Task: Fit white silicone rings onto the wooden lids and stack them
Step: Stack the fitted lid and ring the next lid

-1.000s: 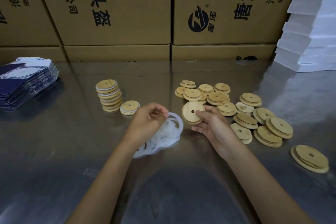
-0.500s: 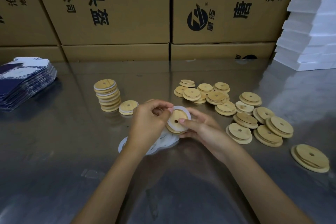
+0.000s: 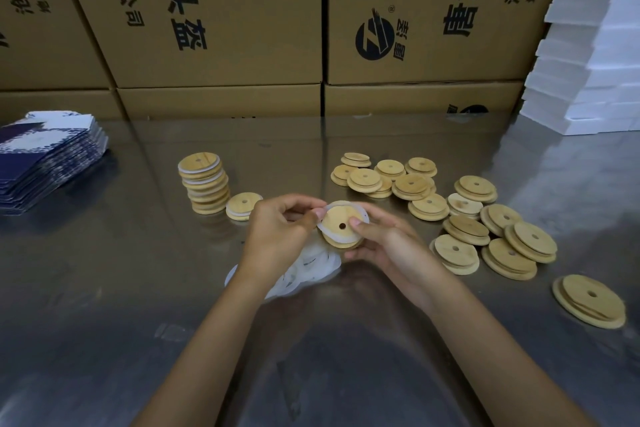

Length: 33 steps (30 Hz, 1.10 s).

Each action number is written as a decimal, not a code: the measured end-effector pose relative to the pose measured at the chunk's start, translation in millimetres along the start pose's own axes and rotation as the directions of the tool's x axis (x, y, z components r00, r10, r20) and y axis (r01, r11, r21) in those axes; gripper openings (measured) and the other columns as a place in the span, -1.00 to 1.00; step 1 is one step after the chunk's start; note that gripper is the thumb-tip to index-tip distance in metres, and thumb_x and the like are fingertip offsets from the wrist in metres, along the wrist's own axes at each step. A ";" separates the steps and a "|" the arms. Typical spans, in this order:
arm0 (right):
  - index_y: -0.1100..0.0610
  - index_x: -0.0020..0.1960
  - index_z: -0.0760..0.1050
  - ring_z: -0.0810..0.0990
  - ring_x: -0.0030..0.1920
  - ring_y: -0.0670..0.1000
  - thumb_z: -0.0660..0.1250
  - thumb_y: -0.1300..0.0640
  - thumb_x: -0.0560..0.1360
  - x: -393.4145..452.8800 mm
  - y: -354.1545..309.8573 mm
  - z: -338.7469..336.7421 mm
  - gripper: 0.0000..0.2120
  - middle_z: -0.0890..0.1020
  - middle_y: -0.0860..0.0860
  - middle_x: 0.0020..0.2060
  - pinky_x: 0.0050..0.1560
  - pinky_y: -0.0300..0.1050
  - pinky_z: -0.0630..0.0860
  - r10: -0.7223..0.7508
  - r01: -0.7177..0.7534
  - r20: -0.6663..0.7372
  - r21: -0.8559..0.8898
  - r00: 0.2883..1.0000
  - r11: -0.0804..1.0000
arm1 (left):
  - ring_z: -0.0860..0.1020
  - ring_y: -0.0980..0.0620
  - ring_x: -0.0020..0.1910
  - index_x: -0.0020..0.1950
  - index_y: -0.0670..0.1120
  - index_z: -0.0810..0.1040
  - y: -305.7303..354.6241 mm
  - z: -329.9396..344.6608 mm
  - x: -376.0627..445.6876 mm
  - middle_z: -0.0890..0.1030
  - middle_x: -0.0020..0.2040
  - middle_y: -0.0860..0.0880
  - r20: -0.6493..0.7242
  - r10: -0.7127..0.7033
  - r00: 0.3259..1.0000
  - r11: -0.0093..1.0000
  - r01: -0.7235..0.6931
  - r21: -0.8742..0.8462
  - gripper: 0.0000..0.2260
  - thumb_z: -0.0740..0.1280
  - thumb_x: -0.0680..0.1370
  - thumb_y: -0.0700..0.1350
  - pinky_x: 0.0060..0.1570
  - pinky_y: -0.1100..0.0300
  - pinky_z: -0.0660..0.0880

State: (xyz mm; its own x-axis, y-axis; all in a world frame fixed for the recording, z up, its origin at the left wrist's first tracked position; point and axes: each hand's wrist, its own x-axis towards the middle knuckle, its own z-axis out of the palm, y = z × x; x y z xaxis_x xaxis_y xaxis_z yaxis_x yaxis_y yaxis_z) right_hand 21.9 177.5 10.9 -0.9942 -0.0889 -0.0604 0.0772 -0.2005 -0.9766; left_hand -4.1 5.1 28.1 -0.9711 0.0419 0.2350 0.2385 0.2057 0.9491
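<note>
Wooden lid point(image 3: 341, 225) (ring point(image 3: 325, 228) half-seated) between both hands point(image 3: 377, 239).

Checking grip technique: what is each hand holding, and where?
Right hand grips the round wooden lid by its edge, thumb on its face; left hand pinches the white silicone ring at its rim.

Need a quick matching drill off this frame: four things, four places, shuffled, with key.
Things:
1. tall lid stack
2. white rings pile
3. blue cartons
4. white foam blocks

Places:
A. far right edge
B. far left of table
C. below the hands
D. left of the hands, beside a single lid

Pairs: 1-D, 2-C, 3-B, 4-A
</note>
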 end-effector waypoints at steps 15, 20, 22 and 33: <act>0.23 0.31 0.56 0.63 0.01 0.08 0.26 0.29 0.62 -0.9 -2.2 -2.0 -0.72 0.65 0.18 0.07 -0.11 -0.09 0.56 0.005 -0.003 -0.028 0.090 1.000 0.996 | 0.61 0.09 -0.33 -0.14 -0.13 0.70 -0.3 -1.9 0.3 0.70 -0.28 -0.06 0.033 -0.173 0.984 0.970 0.176 -0.169 -0.92 0.44 0.49 -0.28 -0.25 0.32 0.57; 0.17 0.22 0.61 0.64 0.02 0.13 0.32 0.28 0.59 -1.9 -2.0 -0.4 -0.77 0.66 0.25 0.11 0.03 0.08 0.57 -0.001 -0.001 -0.051 -0.045 0.999 0.999 | 0.63 0.09 -0.26 -0.13 -0.13 0.70 -0.5 0.0 -1.0 0.71 -0.21 -0.08 0.030 -0.126 0.992 0.984 0.129 -0.123 -0.95 0.45 0.48 -0.26 -0.16 0.24 0.60; 0.16 0.20 0.63 0.65 0.04 0.12 0.34 0.24 0.59 -2.5 -2.8 0.2 -0.78 0.66 0.26 0.12 0.03 0.07 0.58 -0.008 0.004 -0.063 -0.058 0.998 0.998 | 0.65 0.08 -0.23 -0.12 -0.13 0.70 -0.3 0.5 -1.0 0.71 -0.20 -0.09 0.042 -0.113 0.993 0.988 0.117 -0.103 -0.95 0.45 0.48 -0.26 -0.14 0.21 0.61; 0.12 0.16 0.64 0.65 -0.05 0.02 0.37 0.14 0.59 -1.6 -3.8 -0.2 -0.82 0.71 0.17 0.04 -0.06 -0.03 0.60 -0.022 0.009 -0.080 -0.156 0.997 0.988 | 0.63 0.17 -0.30 -0.13 -0.14 0.71 0.4 1.2 -1.7 0.71 -0.25 -0.02 0.024 -0.079 0.997 0.995 0.080 -0.066 -0.94 0.46 0.47 -0.27 -0.27 0.36 0.54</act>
State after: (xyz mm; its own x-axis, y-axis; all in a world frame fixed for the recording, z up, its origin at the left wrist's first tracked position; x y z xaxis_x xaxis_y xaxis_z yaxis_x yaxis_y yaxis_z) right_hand 23.1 178.6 14.6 -0.9985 -0.0062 -0.0552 0.0555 -0.0465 -0.9974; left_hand -2.3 6.2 27.8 -0.9868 0.0495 0.1545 0.1601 0.1438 0.9766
